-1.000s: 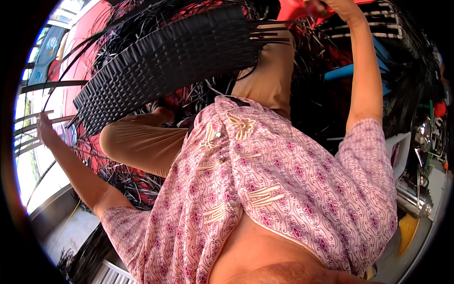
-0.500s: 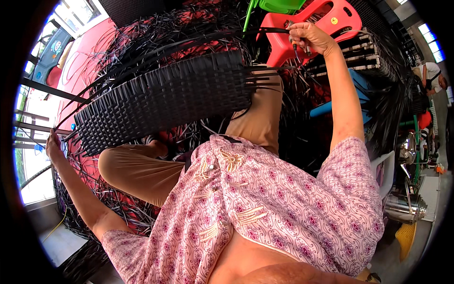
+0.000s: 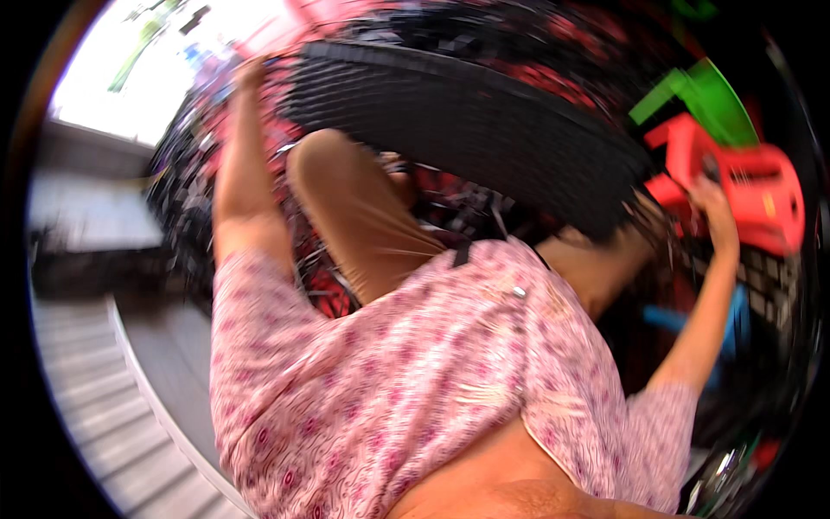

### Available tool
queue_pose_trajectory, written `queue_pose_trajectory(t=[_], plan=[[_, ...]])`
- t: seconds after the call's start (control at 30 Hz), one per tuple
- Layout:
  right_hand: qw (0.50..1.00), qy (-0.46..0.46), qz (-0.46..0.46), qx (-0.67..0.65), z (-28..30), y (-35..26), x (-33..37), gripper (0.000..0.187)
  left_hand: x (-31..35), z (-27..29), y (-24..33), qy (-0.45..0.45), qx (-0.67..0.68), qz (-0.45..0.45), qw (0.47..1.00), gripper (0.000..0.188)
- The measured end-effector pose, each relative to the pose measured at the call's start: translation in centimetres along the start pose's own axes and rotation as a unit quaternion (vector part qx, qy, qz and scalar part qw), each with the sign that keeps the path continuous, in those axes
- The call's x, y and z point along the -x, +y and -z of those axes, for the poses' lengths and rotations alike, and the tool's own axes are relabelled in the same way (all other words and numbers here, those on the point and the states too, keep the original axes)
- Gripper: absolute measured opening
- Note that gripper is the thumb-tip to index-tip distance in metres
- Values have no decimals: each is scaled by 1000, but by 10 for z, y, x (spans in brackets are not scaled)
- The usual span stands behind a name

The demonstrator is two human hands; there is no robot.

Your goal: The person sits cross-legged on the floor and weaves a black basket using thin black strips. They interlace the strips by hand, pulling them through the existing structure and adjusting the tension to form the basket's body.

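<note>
A black woven panel (image 3: 467, 130) of flat plastic strips lies slantwise across the upper middle, above my bent legs in brown trousers (image 3: 359, 212). My left hand (image 3: 251, 73) is stretched out beyond the panel's left end, its fingers smeared by motion. Past the panel's right end, in front of a red plastic chair (image 3: 765, 195), my right hand (image 3: 711, 197) is closed around something small and dark that the blur hides. Loose strip ends fan out from the panel's right end by my right knee. Whether a strip runs between the hands does not show clearly.
Tangled black strips (image 3: 415, 39) cover the red floor (image 3: 333, 303) around me. A green plastic chair (image 3: 722, 108) stands behind the red one, and a blue plastic thing (image 3: 735, 320) is beside my right forearm. Pale steps or slats (image 3: 91, 381) lie at the lower left.
The whole view has swung, blurring everything. The panel and both hands now appear farther right; my left hand sits higher in view, my right hand lower.
</note>
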State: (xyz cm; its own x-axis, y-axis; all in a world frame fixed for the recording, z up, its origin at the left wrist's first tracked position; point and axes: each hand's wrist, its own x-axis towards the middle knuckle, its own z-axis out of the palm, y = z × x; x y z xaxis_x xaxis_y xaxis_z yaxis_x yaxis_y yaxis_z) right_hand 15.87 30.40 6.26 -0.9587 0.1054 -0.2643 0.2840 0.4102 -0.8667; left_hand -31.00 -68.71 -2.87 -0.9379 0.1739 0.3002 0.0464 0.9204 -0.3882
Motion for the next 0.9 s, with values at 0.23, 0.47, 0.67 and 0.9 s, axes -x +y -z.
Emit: queue_pose_trajectory(t=[0.23,0.47,0.67,0.9], plan=[[995,83,-52,33,-19,23,-5,11,58,88,66,41,709,284,644,28],[995,64,-23,78,-20,30,10,19,0,37,19,-178,442,145,867,36],[991,127,-33,-16,16,-28,48,18,-18,-37,14,-104,705,316,626,27],[985,89,-3,-145,40,-61,76,19,-13,-33,18,-132,685,297,652,35]])
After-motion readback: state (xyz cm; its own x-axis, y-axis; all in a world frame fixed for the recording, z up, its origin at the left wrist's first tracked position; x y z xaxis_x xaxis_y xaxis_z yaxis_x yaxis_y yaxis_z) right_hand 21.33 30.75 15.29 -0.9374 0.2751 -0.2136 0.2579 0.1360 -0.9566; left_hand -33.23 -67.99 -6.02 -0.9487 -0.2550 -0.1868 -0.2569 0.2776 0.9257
